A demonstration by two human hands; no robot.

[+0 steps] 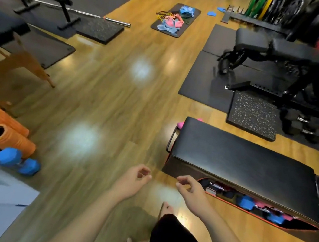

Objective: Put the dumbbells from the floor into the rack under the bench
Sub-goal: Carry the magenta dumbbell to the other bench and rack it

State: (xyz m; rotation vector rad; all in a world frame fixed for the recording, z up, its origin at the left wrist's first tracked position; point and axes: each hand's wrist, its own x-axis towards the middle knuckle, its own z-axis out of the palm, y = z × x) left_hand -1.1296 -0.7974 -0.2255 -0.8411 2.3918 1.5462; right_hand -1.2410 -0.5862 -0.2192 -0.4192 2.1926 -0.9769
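While both hands [136,177] [189,187] are hanging loosely curled, w/ nothing held, blue dumbbell [18,161] at lower left is best being gripped mid-handle.

Your forearms are bare from the elbows down, with no sleeves, watch, bracelets or rings to be seen on them. Your left hand [135,179] and right hand [191,189] wear no gloves. Below them you have on black shorts [173,238], plain and unmarked, reaching about to the knee. Your feet [165,208] are bare, without shoes or socks, toes showing.
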